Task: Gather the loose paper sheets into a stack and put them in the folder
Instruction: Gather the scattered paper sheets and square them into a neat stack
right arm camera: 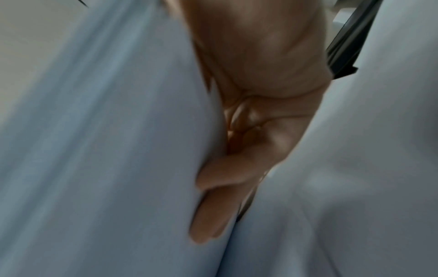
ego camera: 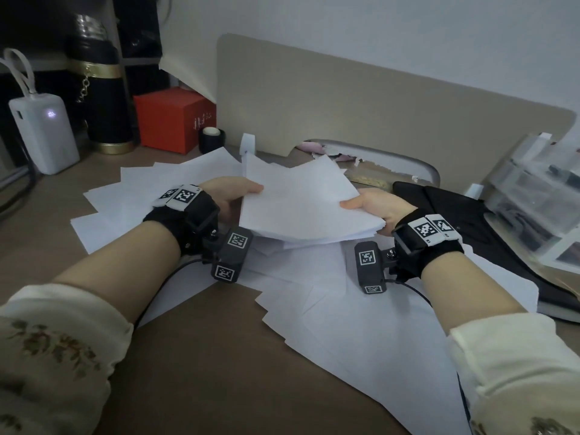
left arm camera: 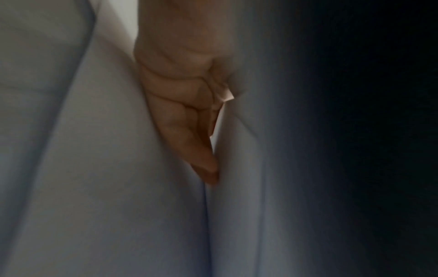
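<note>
A stack of white paper sheets (ego camera: 301, 202) is lifted above the desk between both hands. My left hand (ego camera: 233, 196) grips its left edge, thumb on top and fingers (left arm camera: 189, 121) beneath. On the right edge my right hand (ego camera: 373, 205) pinches the stack, thumb above and fingers (right arm camera: 213, 196) below. Several loose sheets (ego camera: 345, 302) lie fanned over the brown desk under and around the stack. The black folder (ego camera: 464, 221) lies flat to the right, partly covered by my right wrist.
At the back left stand a white power bank (ego camera: 44, 130), a black and gold flask (ego camera: 100, 98), a red box (ego camera: 172, 120) and a small black jar (ego camera: 212, 138). A beige divider (ego camera: 361, 105) runs behind. Clear plastic drawers (ego camera: 539, 199) sit at right.
</note>
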Available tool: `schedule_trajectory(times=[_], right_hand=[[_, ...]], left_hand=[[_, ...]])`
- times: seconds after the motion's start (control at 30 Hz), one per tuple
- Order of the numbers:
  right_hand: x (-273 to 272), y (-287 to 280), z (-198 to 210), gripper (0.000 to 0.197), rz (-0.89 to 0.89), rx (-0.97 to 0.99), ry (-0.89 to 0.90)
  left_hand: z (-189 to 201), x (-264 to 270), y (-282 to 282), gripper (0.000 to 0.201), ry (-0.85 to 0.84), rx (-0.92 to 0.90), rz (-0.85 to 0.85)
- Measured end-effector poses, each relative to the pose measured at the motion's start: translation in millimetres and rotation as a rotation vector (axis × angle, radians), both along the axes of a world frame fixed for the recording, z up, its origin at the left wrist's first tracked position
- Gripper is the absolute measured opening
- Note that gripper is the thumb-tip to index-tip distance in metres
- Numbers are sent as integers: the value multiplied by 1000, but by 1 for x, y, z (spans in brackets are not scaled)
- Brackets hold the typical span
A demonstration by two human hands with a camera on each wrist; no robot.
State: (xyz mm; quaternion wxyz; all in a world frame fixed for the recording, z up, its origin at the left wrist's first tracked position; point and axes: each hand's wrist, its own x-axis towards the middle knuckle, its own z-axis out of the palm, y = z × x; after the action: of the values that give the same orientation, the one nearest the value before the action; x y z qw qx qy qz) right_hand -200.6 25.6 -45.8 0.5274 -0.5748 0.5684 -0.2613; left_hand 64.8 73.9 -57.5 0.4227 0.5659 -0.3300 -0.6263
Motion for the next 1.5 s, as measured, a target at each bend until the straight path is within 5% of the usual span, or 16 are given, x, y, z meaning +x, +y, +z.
schedule_trajectory(times=[0.17,0.3,0.47,0.63,0.77,0.93,1.1,1.23,1.37,1.5], right_hand=[[-2,8,3,36,-20,-191,-167],[-4,14,9,31,-49,-314,-247],[1,22,18,28,-57,-446,-267],[4,28,21,30,-41,-502,-324],[1,29,26,28,2,-393,-372],[-3,23,18,17,7,-197,-174],[-16,17,2,31,-25,105,-74],[-19,16,-5,15,-30,134,4],[-15,16,-6,24,11,150,105],[-19,15,-8,32,45,58,7]], left_hand=[[1,5,-1,33,-56,-109,-14],[8,4,4,24,-150,-247,-51],[9,9,1,48,-162,-386,4],[18,0,8,21,44,-519,31],[22,-3,9,19,28,-519,10],[12,1,2,33,-63,-285,-68],[3,-4,2,23,-198,-117,-110],[1,-4,0,24,-239,-87,-131],[4,-4,2,21,-252,-92,-101],[10,9,-2,16,-311,-112,-59]])
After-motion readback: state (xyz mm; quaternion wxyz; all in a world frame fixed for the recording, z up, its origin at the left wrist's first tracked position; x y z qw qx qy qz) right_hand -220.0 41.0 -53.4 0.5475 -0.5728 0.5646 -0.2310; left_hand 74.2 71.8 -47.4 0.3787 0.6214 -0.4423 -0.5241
